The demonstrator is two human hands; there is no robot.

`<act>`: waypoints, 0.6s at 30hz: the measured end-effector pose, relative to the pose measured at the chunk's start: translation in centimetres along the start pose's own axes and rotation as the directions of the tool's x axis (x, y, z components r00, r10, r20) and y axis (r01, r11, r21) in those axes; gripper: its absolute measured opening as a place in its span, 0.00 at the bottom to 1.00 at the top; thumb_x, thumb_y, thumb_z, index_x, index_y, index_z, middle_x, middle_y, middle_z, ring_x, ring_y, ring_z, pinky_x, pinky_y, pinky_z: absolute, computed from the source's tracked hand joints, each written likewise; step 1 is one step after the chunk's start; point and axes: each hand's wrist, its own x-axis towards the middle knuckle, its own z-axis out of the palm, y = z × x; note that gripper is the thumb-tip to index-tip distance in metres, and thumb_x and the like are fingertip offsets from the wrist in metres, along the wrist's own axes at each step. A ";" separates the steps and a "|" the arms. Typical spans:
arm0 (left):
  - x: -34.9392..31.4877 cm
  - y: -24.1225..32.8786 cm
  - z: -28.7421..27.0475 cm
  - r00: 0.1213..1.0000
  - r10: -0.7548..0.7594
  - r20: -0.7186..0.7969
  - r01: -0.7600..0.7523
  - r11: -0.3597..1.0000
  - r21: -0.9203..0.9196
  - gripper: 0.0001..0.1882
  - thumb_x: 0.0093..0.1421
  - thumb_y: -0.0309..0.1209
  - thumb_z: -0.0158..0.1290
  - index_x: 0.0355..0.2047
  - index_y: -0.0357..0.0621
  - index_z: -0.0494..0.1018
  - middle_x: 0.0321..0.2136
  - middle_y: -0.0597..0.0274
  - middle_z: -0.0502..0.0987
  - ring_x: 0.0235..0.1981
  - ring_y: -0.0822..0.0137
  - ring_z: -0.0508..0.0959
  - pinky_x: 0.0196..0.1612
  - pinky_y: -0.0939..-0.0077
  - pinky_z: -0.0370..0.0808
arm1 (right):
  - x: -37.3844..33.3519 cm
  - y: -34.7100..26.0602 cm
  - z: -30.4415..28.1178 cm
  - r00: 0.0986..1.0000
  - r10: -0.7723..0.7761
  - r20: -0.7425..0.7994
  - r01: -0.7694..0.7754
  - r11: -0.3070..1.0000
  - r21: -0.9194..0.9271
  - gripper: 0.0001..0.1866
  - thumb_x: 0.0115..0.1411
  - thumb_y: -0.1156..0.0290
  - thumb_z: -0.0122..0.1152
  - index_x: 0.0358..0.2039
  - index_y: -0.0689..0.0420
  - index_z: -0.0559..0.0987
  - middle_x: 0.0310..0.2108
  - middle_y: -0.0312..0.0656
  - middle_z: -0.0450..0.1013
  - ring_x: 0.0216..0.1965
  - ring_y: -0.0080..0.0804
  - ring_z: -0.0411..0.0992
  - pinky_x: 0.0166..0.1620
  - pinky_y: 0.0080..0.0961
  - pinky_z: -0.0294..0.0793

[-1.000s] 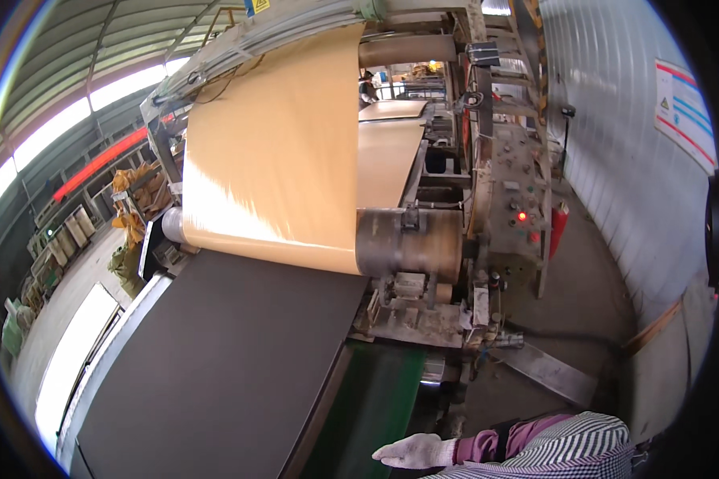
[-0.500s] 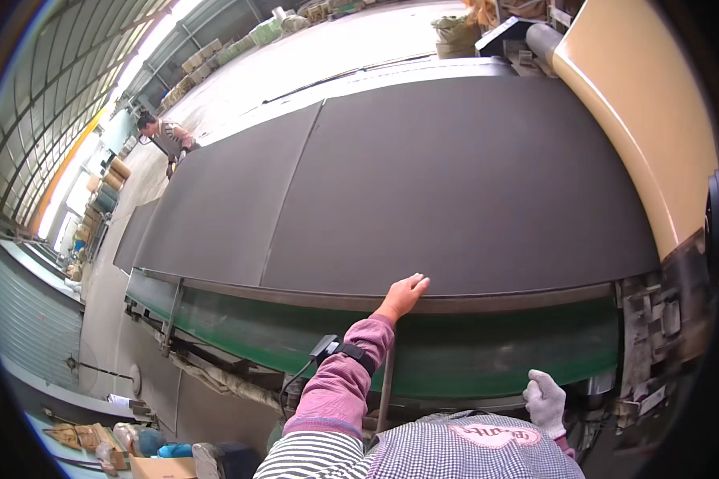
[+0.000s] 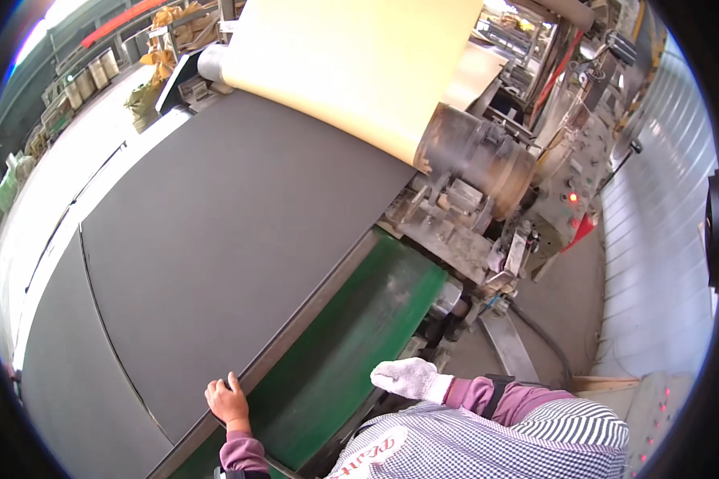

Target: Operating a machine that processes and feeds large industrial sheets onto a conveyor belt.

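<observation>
My bare left hand (image 3: 229, 401) rests at the near edge of a wide dark grey sheet (image 3: 240, 215), its thumb spread away from bent fingers. Nothing shows in that hand. In a whitish knitted glove, my right hand (image 3: 411, 378) hangs in front of my apron, fingers drawn together and apparently holding nothing. It is apart from the sheet, near the side of a green belt (image 3: 351, 319) that runs lower than the sheet. A seam or cut line (image 3: 106, 323) crosses the sheet on the left. At the far end a yellowish sheet (image 3: 335, 72) passes over a roller.
A worn metal roller end (image 3: 475, 156) and machine brackets (image 3: 463, 215) stand at the right of the sheet. Beyond them is a control panel (image 3: 579, 180) with a lit red lamp. A metal rail (image 3: 311, 303) borders the sheet. Sacks (image 3: 144, 104) stand at the far left.
The view has swung to the right, bringing the roller end and control panel in. My left hand is still at the sheet's edge; my right hand now points left across my front.
</observation>
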 end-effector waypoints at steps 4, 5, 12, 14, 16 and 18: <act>0.2 6.2 0.8 0.994 0.111 -0.001 -0.111 0.993 -0.027 0.26 0.61 0.50 0.51 0.37 0.36 0.79 0.43 0.50 0.78 0.49 0.49 0.73 0.53 0.57 0.70 | 0.7 0.0 0.3 0.998 -0.044 0.041 0.043 0.999 0.024 0.14 0.64 0.57 0.52 0.43 0.49 0.78 0.37 0.43 0.78 0.39 0.41 0.77 0.43 0.34 0.76; 0.2 7.0 0.7 0.991 0.135 0.015 -0.133 0.986 -0.096 0.25 0.60 0.49 0.53 0.38 0.37 0.79 0.43 0.49 0.78 0.48 0.49 0.74 0.54 0.57 0.70 | 0.9 -0.2 0.3 0.992 -0.116 -0.053 0.119 0.991 0.054 0.13 0.63 0.59 0.53 0.44 0.50 0.77 0.38 0.44 0.78 0.40 0.42 0.77 0.44 0.34 0.76; -2.5 2.6 -3.0 0.959 0.274 -0.080 -0.285 0.932 -0.226 0.23 0.63 0.44 0.51 0.48 0.37 0.75 0.52 0.48 0.75 0.57 0.51 0.71 0.64 0.56 0.61 | 9.9 -5.9 2.3 0.840 -0.530 -0.117 0.474 0.821 -0.318 0.22 0.52 0.66 0.62 0.49 0.54 0.77 0.49 0.50 0.73 0.50 0.49 0.71 0.54 0.41 0.72; -3.3 -1.0 -4.3 0.961 0.200 -0.192 -0.236 0.952 -0.192 0.22 0.62 0.44 0.53 0.45 0.38 0.77 0.48 0.50 0.78 0.55 0.52 0.74 0.63 0.54 0.62 | 13.0 -8.5 3.8 0.738 -0.674 -0.031 0.628 0.703 -0.334 0.24 0.53 0.64 0.62 0.50 0.58 0.75 0.51 0.54 0.72 0.52 0.51 0.70 0.57 0.43 0.68; -3.6 -5.3 -5.5 0.968 0.109 -0.224 -0.143 0.980 -0.140 0.18 0.61 0.41 0.54 0.42 0.38 0.78 0.46 0.50 0.78 0.53 0.51 0.74 0.61 0.55 0.65 | 15.5 -11.8 6.1 0.684 -0.729 0.010 0.687 0.640 -0.345 0.26 0.55 0.60 0.59 0.52 0.60 0.72 0.52 0.55 0.71 0.53 0.51 0.69 0.57 0.43 0.68; -3.6 -9.7 -6.6 0.961 0.026 -0.275 -0.051 0.995 -0.087 0.16 0.62 0.39 0.53 0.40 0.37 0.78 0.44 0.50 0.79 0.48 0.51 0.76 0.55 0.59 0.69 | 17.8 -15.0 8.1 0.699 -0.714 0.048 0.683 0.646 -0.341 0.25 0.56 0.61 0.56 0.53 0.60 0.72 0.53 0.54 0.69 0.52 0.51 0.69 0.56 0.42 0.68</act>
